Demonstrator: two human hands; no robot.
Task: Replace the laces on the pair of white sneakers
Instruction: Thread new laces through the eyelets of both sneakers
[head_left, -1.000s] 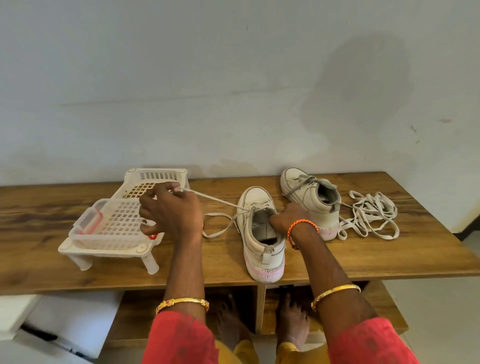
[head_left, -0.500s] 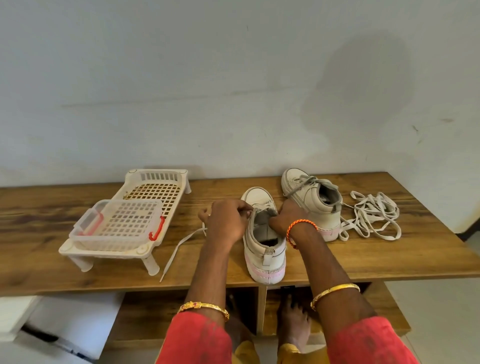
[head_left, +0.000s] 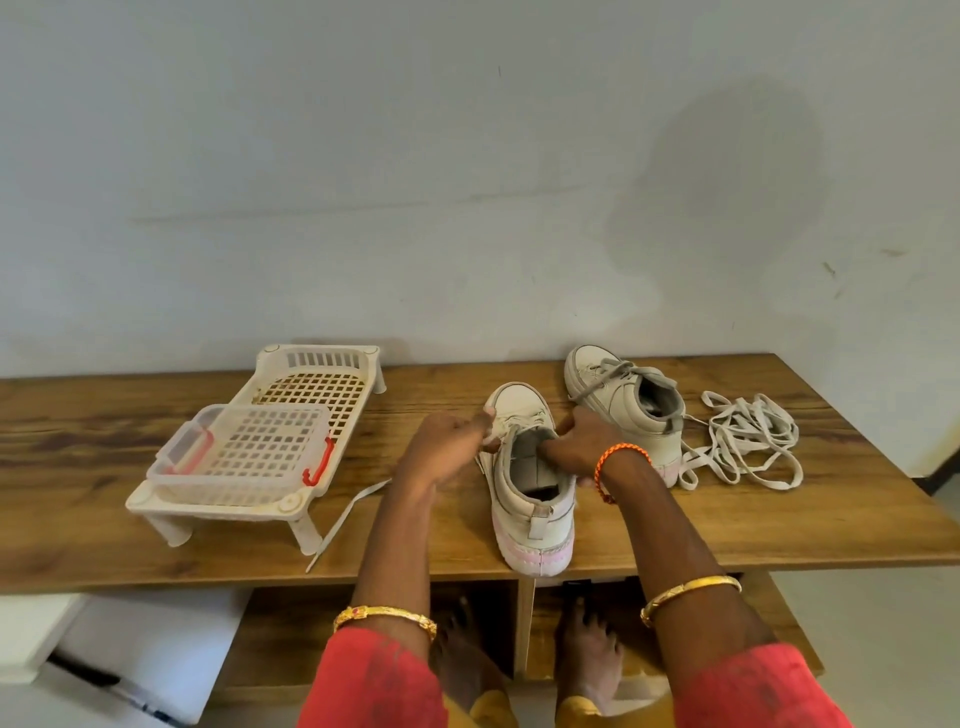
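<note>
Looks like a room in somebody's home, probably an entryway or a bedroom corner, hard to say from this angle. Plain painted wall (head_left: 467, 182) with scuffs and a darker patch at upper right, a low wooden tabletop (head_left: 130, 415) with open cubbies (head_left: 291, 634) underneath, and bare feet (head_left: 589, 649) on the floor at bottom center.

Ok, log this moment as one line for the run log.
step: unlacing near sneaker | left hand: pinching lace at eyelets | right hand: gripping sneaker collar | far sneaker: laced | loose laces: right of it
</note>
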